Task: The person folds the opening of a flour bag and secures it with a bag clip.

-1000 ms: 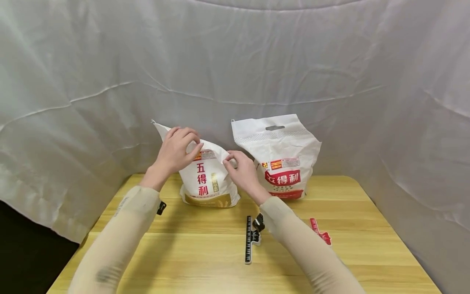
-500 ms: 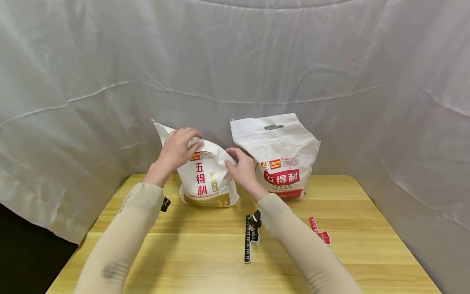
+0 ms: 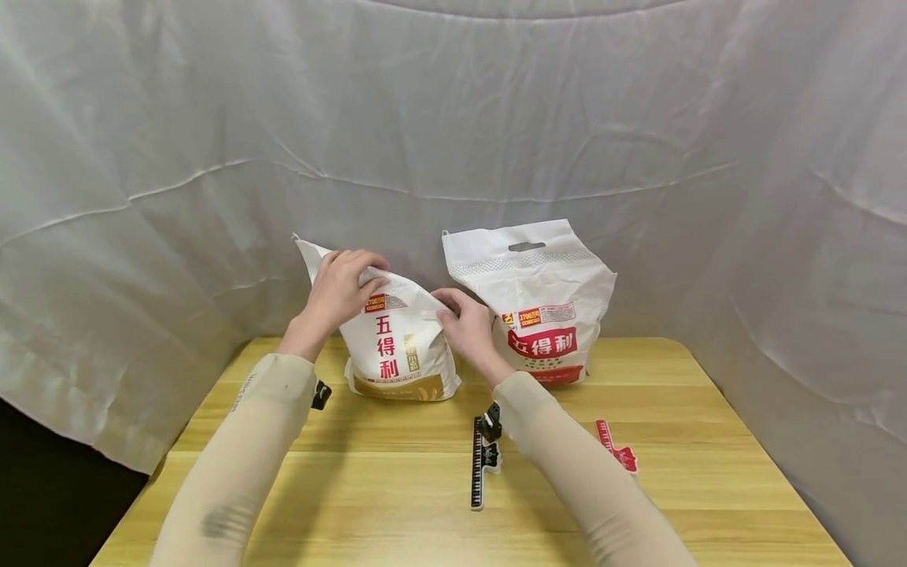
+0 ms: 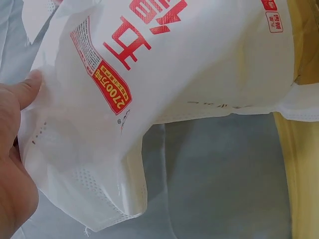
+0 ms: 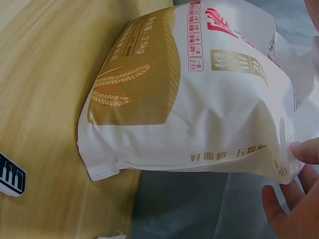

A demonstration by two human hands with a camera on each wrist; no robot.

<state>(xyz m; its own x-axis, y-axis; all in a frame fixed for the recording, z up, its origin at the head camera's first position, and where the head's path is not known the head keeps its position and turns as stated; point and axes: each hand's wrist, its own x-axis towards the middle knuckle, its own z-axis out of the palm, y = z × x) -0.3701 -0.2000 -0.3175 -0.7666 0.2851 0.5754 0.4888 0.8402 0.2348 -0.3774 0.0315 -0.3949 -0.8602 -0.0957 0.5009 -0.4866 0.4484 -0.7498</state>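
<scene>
The top of the gold-banded flour bag (image 3: 405,339) was pinched by left hand (image 3: 342,287) and right hand (image 3: 468,321). Even folding seemed best.

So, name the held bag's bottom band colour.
The band is gold, with paler wheat ears, best seen in the right wrist view.

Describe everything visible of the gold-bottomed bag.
The gold-bottomed bag is white and creased, apparently thin plastic or coated paper, with red characters and a gold panel showing wheat ears and "2.5kg". It stands on the wooden table, its top edge sloping down rightward. The left grip holds its top; the right grip pinches the top's right end.
</scene>
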